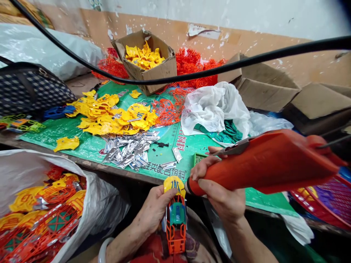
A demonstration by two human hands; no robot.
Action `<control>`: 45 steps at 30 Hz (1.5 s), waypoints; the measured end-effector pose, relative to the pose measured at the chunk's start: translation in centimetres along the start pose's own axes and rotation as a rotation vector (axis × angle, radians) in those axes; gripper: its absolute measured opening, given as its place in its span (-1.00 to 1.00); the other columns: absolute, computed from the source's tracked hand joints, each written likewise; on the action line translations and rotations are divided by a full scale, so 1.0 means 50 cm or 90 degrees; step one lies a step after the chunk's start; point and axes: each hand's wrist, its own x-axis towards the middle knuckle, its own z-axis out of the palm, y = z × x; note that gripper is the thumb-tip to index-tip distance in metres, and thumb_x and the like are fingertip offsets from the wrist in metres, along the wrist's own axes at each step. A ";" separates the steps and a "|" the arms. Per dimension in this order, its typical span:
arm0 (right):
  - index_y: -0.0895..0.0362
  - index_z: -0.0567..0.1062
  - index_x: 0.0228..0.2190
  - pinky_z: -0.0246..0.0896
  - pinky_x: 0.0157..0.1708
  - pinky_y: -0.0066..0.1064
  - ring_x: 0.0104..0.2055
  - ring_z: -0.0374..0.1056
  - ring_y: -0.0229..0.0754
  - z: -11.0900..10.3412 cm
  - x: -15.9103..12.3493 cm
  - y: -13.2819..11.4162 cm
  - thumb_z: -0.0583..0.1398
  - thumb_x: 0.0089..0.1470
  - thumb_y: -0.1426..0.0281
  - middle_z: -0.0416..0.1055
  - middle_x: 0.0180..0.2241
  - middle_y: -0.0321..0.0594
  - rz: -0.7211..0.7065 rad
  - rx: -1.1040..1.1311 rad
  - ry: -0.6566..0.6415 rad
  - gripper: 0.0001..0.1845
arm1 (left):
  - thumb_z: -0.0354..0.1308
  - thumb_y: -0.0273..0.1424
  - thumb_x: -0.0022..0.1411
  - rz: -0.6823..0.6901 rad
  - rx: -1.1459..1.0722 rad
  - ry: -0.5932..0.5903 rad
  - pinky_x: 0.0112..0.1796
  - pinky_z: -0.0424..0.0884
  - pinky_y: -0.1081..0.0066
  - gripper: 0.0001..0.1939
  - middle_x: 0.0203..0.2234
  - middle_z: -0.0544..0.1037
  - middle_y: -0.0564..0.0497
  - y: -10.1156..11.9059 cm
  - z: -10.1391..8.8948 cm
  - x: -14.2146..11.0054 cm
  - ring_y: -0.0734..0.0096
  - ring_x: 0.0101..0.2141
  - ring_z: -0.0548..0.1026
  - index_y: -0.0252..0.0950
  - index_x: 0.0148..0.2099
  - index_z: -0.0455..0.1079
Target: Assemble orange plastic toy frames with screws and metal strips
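Note:
My left hand (153, 212) is closed round a small toy assembly (175, 223): an orange plastic frame with a green and blue insert and a yellow piece at its top. My right hand (219, 190) grips a large orange power tool (268, 160), whose dark tip meets the yellow piece at the top of the assembly. Both hands sit just below the near edge of the table (90, 165), above my lap.
On the green mat lie a heap of yellow plastic parts (109, 117), several silver metal strips (128, 149) and orange lattice pieces (167, 109). A cardboard box (148, 73) holds more yellow parts. A white sack (38, 212) of assembled pieces stands at my left. A black cable (192, 75) crosses overhead.

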 end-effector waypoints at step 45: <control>0.14 0.49 -0.53 0.33 -0.44 -0.27 -0.53 0.38 -0.21 -0.097 0.071 -0.005 0.35 -0.27 0.53 0.45 -0.53 -0.33 -0.126 -0.068 0.224 -0.83 | 0.40 -0.12 0.00 -0.043 0.058 -0.095 -0.57 0.33 0.58 -0.61 -0.57 0.54 0.00 0.030 0.014 0.008 0.55 -0.62 0.41 -0.40 -0.41 0.52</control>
